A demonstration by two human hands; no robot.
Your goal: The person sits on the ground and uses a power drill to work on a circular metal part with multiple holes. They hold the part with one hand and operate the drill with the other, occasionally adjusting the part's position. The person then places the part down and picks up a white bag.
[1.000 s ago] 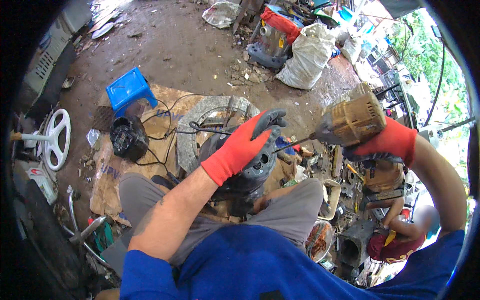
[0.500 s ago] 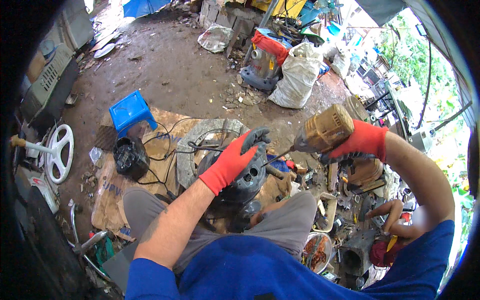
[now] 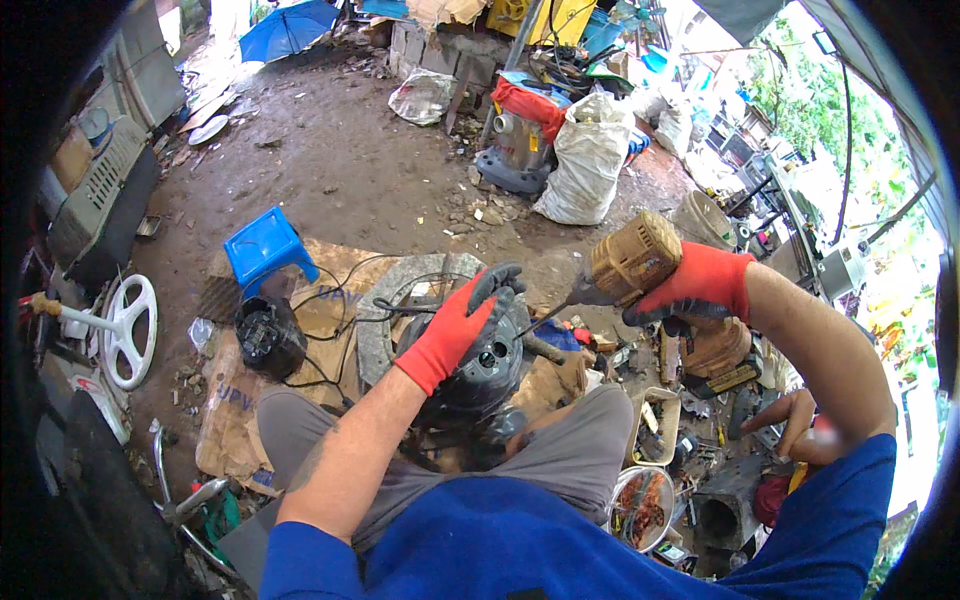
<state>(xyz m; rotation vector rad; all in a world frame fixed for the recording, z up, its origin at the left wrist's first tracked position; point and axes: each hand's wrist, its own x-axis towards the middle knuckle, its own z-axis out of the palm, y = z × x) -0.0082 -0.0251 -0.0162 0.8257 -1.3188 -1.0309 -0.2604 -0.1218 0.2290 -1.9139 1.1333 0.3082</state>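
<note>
Power drill (image 3: 635,260) at black housing (image 3: 490,368), frame centre.
I see right hand (image 3: 697,284) closed round the drill, right of centre, bit (image 3: 546,320) slanting down-left to the housing's edge; left hand (image 3: 450,335) over the housing, fingers part-curled, can't tell if gripping.

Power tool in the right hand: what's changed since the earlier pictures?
The right hand has brought the power tool left, nearer the black casing. The view has tilted up, bringing in the blue umbrella. Nothing was grasped or released: the left hand stays at the casing, the right on the tool.
</note>
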